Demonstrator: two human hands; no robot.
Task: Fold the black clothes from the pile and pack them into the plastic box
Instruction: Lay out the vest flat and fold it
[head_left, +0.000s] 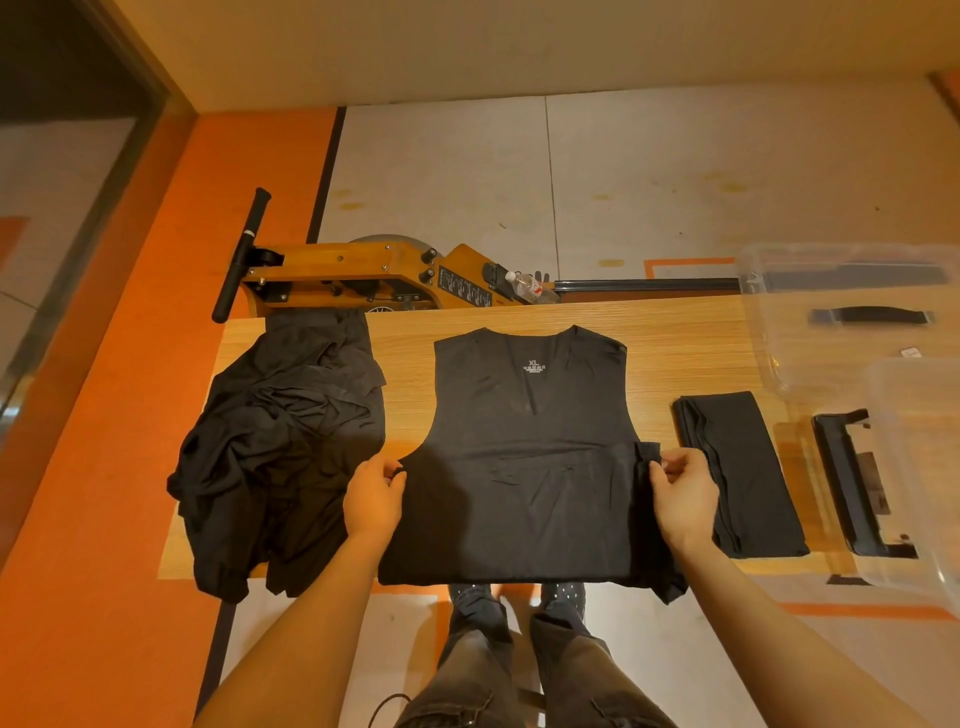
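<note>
A black V-neck shirt (524, 467) lies flat in the middle of the wooden table (675, 353), neck away from me, its lower part doubled up. My left hand (373, 496) pinches its left edge and my right hand (683, 491) pinches its right edge. A heap of unfolded black clothes (280, 447) sits at the table's left end. One folded black garment (743, 473) lies to the right of the shirt. The clear plastic box (852, 312) stands at the far right.
A clear lid (914, 467) with black latches rests at the table's right end, in front of the box. Behind the table stands a wooden machine (363, 275) with a black handle and a water bottle (530, 286). My legs show below the near edge.
</note>
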